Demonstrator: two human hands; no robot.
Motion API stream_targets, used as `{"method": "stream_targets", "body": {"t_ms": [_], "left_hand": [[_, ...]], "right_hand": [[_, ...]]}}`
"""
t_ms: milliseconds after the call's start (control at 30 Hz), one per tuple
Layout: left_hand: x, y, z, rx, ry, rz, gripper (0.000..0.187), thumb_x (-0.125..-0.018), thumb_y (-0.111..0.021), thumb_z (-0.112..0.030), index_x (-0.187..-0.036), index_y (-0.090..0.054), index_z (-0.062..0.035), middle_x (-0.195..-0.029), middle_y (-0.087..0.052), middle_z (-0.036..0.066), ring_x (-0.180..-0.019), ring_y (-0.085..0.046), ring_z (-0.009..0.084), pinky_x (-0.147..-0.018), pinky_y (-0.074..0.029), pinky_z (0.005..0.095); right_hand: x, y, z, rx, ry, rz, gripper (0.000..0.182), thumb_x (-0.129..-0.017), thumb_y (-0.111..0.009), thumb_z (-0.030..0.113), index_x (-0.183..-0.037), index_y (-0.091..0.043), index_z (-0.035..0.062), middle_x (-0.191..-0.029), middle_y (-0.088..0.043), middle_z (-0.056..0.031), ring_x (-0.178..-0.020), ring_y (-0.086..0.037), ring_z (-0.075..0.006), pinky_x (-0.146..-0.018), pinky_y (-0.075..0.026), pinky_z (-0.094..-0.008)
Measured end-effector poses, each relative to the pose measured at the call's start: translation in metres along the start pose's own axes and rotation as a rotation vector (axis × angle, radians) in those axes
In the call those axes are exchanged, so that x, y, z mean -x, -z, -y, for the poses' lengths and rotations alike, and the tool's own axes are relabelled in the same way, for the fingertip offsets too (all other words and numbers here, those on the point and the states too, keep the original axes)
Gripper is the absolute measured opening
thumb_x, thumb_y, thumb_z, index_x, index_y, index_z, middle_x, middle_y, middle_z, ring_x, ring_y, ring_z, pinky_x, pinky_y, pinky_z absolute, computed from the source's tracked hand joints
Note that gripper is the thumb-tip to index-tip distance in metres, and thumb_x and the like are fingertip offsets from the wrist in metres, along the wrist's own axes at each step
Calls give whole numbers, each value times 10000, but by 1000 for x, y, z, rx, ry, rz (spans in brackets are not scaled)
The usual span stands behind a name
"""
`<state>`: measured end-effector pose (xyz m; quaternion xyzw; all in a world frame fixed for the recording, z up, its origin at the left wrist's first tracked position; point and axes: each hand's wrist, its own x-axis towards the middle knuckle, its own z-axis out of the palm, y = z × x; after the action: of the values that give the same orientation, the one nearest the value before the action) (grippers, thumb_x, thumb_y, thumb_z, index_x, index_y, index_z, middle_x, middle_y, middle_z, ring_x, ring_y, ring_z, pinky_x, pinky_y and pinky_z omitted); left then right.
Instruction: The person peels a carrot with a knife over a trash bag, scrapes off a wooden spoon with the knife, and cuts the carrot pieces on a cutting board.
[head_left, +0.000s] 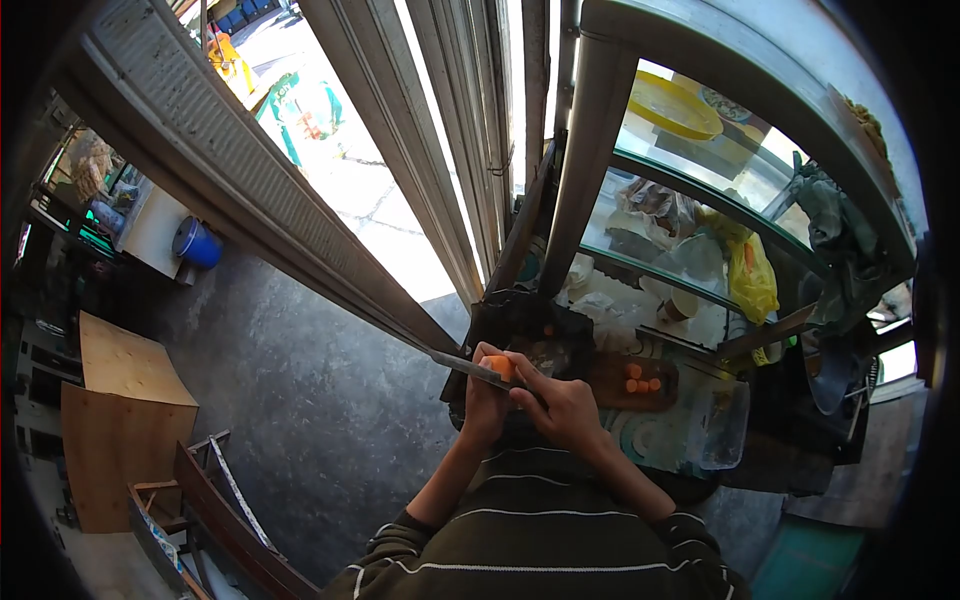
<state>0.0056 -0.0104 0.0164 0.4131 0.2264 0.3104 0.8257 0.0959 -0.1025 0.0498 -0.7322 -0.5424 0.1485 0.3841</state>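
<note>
My left hand (485,400) grips the knife (470,368) — my right hand (565,405) clamps the carrot piece (500,367) above the tabletop (690,420).

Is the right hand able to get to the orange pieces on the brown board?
Probably yes. The right hand holds a carrot piece close beside the board, and nothing lies between it and the orange pieces.
</note>
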Motion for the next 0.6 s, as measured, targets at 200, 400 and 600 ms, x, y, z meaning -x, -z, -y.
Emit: {"method": "stream_targets", "body": {"t_ms": [200,400,600], "left_hand": [[1,0,-2,-396,-173,-46,389,-908,-337,-466,-891,-379,-80,-785,-474,30,-706,-490,73,-623,-420,203],[3,-1,-4,253,113,-7,244,-893,-367,-338,-870,-400,-97,-796,-497,42,-754,-515,130,-675,-452,268],[3,6,3,120,77,2,202,-876,-346,-306,-902,-387,-110,-842,-516,59,-802,-534,149,-708,-459,285]], "right_hand": [[0,-2,2,-63,9,-52,480,-856,-520,309,-1309,-389,220,-632,-586,-124,-524,-583,-290,-463,-444,-363],[0,0,2,-67,13,-45,433,-852,-529,293,-1273,-443,239,-667,-603,-119,-540,-591,-285,-470,-445,-356],[-1,0,2,-145,-21,-77,398,-850,-537,267,-1244,-480,247,-697,-610,-126,-571,-599,-284,-491,-453,-349]]}}
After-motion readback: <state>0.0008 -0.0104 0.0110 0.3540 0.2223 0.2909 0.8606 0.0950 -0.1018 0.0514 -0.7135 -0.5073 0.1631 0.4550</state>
